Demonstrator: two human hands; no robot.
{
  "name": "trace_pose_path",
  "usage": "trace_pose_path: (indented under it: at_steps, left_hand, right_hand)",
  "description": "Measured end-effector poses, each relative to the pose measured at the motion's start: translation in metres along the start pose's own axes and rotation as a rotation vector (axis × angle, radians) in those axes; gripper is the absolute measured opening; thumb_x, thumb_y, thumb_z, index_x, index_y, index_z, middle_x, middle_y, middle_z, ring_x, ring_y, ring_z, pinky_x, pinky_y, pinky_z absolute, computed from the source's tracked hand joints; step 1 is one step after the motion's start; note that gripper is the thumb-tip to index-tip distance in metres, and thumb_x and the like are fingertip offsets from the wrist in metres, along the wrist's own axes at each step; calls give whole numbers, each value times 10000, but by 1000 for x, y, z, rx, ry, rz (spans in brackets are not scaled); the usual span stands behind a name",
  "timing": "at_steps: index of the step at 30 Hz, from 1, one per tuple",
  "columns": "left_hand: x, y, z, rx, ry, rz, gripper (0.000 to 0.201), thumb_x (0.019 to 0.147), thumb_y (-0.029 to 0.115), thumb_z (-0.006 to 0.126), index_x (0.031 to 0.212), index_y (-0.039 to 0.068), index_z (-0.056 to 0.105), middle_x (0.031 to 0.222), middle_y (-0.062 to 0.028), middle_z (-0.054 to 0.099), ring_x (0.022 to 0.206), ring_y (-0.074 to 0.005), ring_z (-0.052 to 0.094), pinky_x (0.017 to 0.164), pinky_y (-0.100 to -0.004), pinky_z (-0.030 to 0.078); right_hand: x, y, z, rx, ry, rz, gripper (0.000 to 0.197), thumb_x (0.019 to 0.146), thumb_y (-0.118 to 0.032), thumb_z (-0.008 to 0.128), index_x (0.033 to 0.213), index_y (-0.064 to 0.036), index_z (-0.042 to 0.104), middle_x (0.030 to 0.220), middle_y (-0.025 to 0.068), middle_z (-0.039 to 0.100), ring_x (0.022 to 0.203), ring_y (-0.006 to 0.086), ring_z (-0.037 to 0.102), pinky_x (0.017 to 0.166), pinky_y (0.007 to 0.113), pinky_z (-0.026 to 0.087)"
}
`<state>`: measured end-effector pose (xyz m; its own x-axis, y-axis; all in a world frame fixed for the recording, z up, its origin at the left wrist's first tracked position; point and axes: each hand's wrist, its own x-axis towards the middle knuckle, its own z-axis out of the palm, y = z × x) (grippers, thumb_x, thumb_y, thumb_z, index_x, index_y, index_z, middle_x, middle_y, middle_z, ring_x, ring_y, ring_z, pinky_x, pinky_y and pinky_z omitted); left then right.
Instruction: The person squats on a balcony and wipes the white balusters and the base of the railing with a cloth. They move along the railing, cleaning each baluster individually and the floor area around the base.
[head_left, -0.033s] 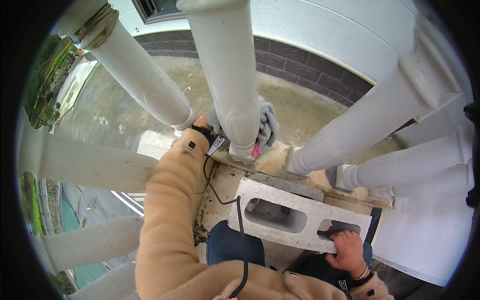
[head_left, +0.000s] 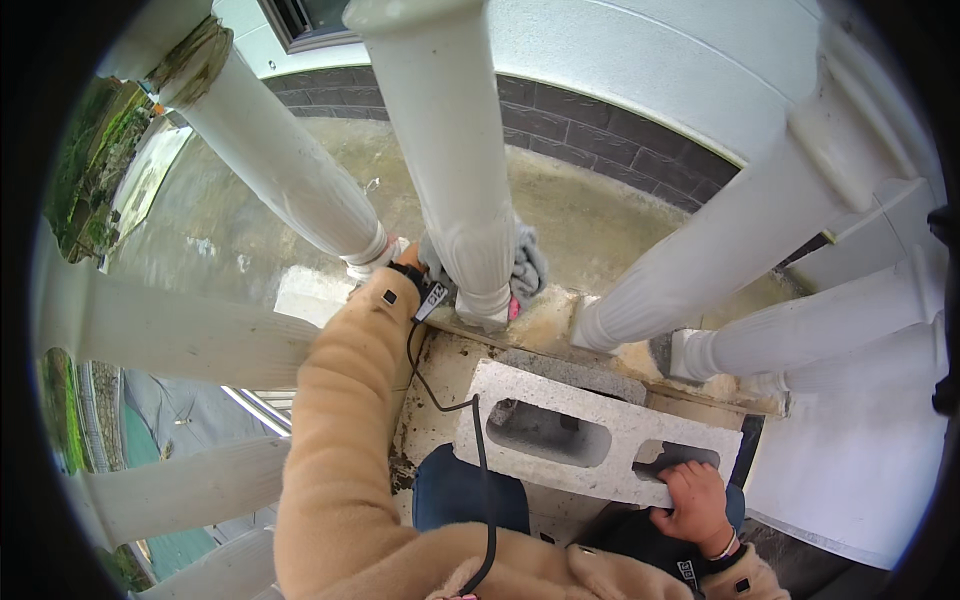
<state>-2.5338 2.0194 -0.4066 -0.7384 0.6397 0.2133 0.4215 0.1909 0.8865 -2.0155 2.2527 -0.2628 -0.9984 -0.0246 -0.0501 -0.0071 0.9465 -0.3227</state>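
My left arm, in a tan fleece sleeve, reaches up to the foot of the middle white baluster (head_left: 450, 170). My left hand (head_left: 412, 258) is mostly hidden behind that post and presses a grey cloth (head_left: 527, 265) around its base. A pink bit shows under the cloth. My right hand (head_left: 695, 500) is bare and grips the rim of the right hole in a grey concrete block (head_left: 560, 432) that lies across my knees on the ledge. A black cable (head_left: 440, 400) runs from my left wrist band down to my chest.
More white balusters stand to the left (head_left: 280, 160) and right (head_left: 740, 250) on a stained bottom rail (head_left: 560, 320). Beyond them lies a wet concrete floor (head_left: 590, 215) and a dark brick wall base (head_left: 640, 150). White rails (head_left: 170, 335) cross at the left, with greenery far below.
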Motion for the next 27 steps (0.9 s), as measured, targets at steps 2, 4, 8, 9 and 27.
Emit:
trace_pose_path:
  at_steps: [2, 4, 8, 9, 27]
  left_hand:
    - [-23, -27, 14, 30, -56, -119, 487, 969, 173, 629, 1403, 3, 488, 1355, -112, 563, 1243, -196, 519, 1096, -307, 404]
    - [-37, -44, 21, 45, -84, -189, 482, 971, 174, 625, 1401, 3, 489, 1352, -111, 565, 1240, -197, 521, 1094, -307, 406]
    - [-64, -51, 38, 43, -62, -245, 473, 976, 176, 617, 1398, 4, 490, 1346, -110, 567, 1233, -199, 525, 1089, -308, 410]
    - [-70, -49, 42, 41, -51, -254, 471, 977, 177, 615, 1397, 4, 491, 1344, -109, 568, 1232, -199, 525, 1088, -309, 411]
    - [18, -47, 5, 109, -262, -284, 431, 997, 186, 581, 1380, 6, 499, 1318, -103, 579, 1203, -209, 543, 1068, -313, 427]
  right_hand:
    - [-1, 1, -1, -26, -16, -2, 461, 560, -234, 758, 976, -68, 651, 896, 78, 637, 825, 288, 600, 744, 402, 447]
    - [-3, 1, -1, -32, -16, 2, 480, 567, -246, 775, 999, -71, 659, 916, 69, 648, 840, 275, 606, 758, 394, 450]
    - [-7, 1, -1, -28, 1, -11, 485, 576, -247, 777, 1014, -73, 659, 924, 71, 653, 843, 272, 609, 761, 391, 453]
    - [-7, 1, -1, -33, -4, 1, 486, 579, -249, 778, 1016, -73, 660, 926, 72, 654, 845, 271, 610, 763, 390, 454]
    - [-3, 7, -1, 16, -55, 2, 517, 557, -286, 785, 1014, -73, 670, 920, 63, 653, 850, 253, 610, 761, 389, 446]
